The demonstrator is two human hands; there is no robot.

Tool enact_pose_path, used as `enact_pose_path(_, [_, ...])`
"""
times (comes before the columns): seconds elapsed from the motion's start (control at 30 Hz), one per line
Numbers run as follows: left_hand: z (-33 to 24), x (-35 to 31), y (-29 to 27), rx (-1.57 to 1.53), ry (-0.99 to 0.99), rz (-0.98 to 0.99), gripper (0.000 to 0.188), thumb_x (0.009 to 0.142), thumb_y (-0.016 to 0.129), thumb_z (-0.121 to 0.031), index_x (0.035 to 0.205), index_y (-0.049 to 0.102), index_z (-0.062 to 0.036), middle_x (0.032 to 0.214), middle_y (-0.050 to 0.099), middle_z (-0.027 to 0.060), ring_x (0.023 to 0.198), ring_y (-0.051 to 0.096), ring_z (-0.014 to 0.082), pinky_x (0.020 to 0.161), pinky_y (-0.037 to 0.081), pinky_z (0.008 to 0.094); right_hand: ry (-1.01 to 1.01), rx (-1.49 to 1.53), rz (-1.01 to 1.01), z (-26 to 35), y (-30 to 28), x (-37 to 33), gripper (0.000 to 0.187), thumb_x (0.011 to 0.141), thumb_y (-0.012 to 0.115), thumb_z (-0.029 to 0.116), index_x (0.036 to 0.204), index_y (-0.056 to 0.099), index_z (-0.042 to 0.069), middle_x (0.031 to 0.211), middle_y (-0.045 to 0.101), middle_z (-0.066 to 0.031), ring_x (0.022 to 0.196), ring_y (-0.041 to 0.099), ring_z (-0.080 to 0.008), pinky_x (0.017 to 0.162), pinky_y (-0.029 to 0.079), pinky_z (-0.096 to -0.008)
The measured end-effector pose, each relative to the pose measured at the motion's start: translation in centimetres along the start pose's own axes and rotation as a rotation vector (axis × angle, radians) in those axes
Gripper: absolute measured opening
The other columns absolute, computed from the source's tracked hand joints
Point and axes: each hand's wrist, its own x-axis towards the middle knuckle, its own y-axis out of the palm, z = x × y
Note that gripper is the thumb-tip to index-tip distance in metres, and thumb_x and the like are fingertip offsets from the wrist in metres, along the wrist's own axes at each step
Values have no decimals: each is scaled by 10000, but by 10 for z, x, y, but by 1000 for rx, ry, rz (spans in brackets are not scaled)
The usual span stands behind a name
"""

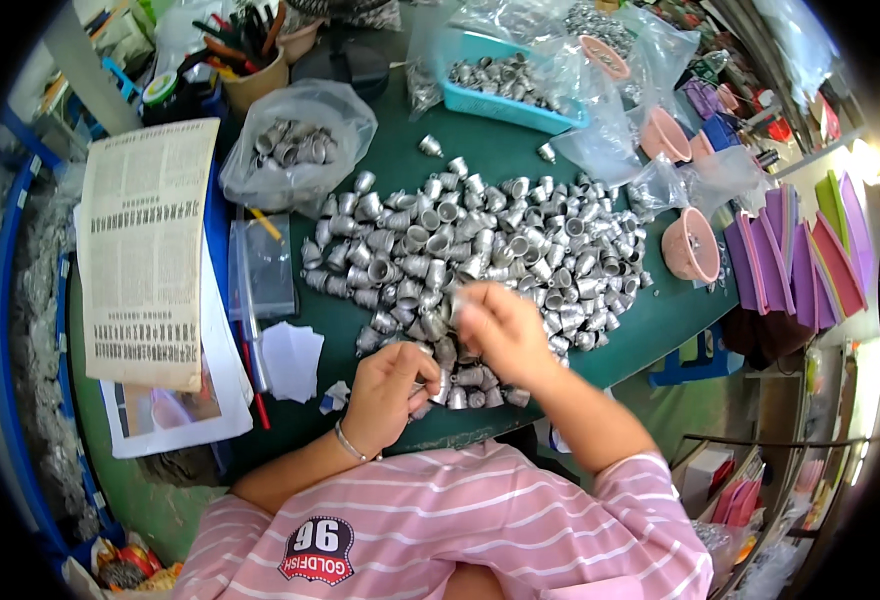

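Green desk [665, 312], with a big heap of silver cups [520, 240] mid-desk. Right hand [510, 335] at five o'clock, left hand [382, 392] at seven. Both hands' fingers curl; I can't tell if they pinch anything.

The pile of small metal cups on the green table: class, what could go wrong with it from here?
The left hand, close beside the metal cups nearest the front edge of the green table, might nudge some off. The open clear bag could tip and spill its cups into the pile. The pink bowl near the right edge might get knocked off.
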Motion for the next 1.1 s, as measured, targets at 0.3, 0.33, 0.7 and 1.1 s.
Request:
enact_pose_path(0.3, [2, 7, -4, -109, 51, -103, 380, 963, 364, -291, 743, 499, -12, 690, 524, 85, 488, 375, 72, 429, 289, 178, -198, 331, -418, 52, -121, 153, 363, 933, 398, 134, 1233, 380, -70, 1005, 616, -149, 800, 606, -180, 657, 493, -267])
enact_pose_path(0.33, [0, 8, -5, -84, 61, -122, 378, 966, 351, -295, 735, 481, -26, 696, 516, 86, 463, 340, 69, 415, 278, 186, -177, 239, -446, 52, -125, 154, 332, 929, 394, 125, 1207, 438, -53, 978, 630, -133, 776, 610, -170, 632, 495, -268])
enact_pose_path(0.7, [4, 12, -6, -86, 34, -157, 252, 928, 441, -197, 768, 513, -17, 694, 539, 92, 486, 385, 74, 435, 293, 190, 122, -1157, -501, -54, -187, 215, 257, 753, 591, 173, 963, 615, 27, 1053, 569, -217, 992, 543, -366, 846, 448, -411])
enact_pose_path(1.1, [-2, 17, 1, 191, 16, -208, 238, 844, 530, -28, 1076, 476, -31, 750, 532, 57, 500, 411, 67, 417, 331, 193, -590, -560, -197, 13, -92, 97, 218, 744, 651, 89, 896, 536, -17, 729, 596, -165, 693, 585, -348, 602, 466, -369])
